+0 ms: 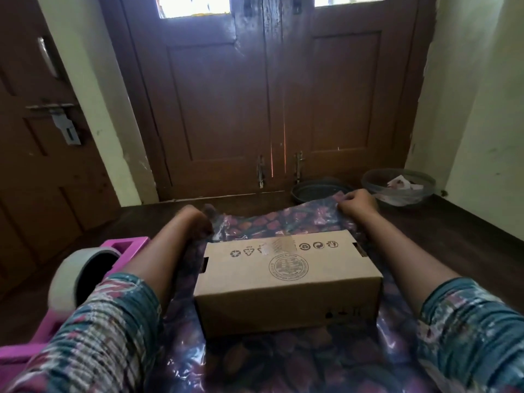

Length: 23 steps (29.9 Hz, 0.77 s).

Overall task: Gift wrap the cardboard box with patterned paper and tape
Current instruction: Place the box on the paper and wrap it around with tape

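- since the cardboard box [286, 279] sits mid-sheet on the patterned paper [269, 225], printed face up, long axis left-right, wrapping looks barely begun.
- hands apart on the paper's far edge: right hand [358, 204] pinches its corner; left hand [195, 219] blurred, seems to grip too.
- next: fold that edge over the box, keep it taut; tape roll [76, 276] sits at left.
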### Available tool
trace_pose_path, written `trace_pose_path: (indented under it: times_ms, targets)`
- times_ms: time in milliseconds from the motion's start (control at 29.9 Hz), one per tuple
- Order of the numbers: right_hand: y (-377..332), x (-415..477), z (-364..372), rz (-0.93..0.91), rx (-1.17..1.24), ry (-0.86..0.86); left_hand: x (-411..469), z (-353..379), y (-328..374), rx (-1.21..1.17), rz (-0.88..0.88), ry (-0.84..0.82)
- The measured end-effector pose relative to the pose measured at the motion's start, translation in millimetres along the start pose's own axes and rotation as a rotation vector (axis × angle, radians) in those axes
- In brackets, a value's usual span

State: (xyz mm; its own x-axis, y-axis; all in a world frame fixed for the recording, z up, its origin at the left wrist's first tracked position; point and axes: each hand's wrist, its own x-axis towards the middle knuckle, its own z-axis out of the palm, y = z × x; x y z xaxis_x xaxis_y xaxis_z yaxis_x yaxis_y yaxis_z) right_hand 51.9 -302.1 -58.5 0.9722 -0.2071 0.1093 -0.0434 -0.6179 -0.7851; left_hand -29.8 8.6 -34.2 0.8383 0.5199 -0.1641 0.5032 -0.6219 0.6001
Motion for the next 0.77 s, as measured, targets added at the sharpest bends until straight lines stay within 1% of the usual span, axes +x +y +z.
trace_pose_path:
  times_ms: [100,134,201,334,435,535,602,669,769]
  targets:
    - [-2.3,-7.4,-17.4,-0.039,0.086,-0.004,-6.9,-9.5,1.5,-0.246,0.003,-0.015]
    - [-4.2,-10.9,-23.9,-0.051,0.124,-0.008,-11.3,-15.0,2.1,-0.312,0.019,0.008]
    - [-8.7,-20.1,-39.7,-0.076,0.182,-0.002,-26.0,-28.2,3.8,-0.383,0.063,0.074]
    - [-16.2,-50.7,-71.5,-0.147,0.183,0.012,-65.9,-52.9,2.6,-0.476,0.105,0.116]
    - [-16.2,-83.6,-95.7,-0.188,0.200,-0.001,-105.3,-64.6,-5.5,-0.451,0.152,0.145]
    - [-11.7,-115.8,-115.1,-0.249,0.224,0.002,-143.1,-72.5,-18.1,-0.368,0.202,0.216]
    - [-4.7,-132.3,-122.6,-0.306,0.222,0.032,-166.8,-75.0,-28.5,-0.261,0.224,0.270]
    - [0.0,-152.7,-128.4,-0.344,0.228,0.020,-185.5,-74.9,-39.5,-0.112,0.263,0.332]
    - [9.5,-180.6,-134.5,-0.402,0.146,0.001,-206.7,-68.0,-54.4,0.038,0.337,0.371]
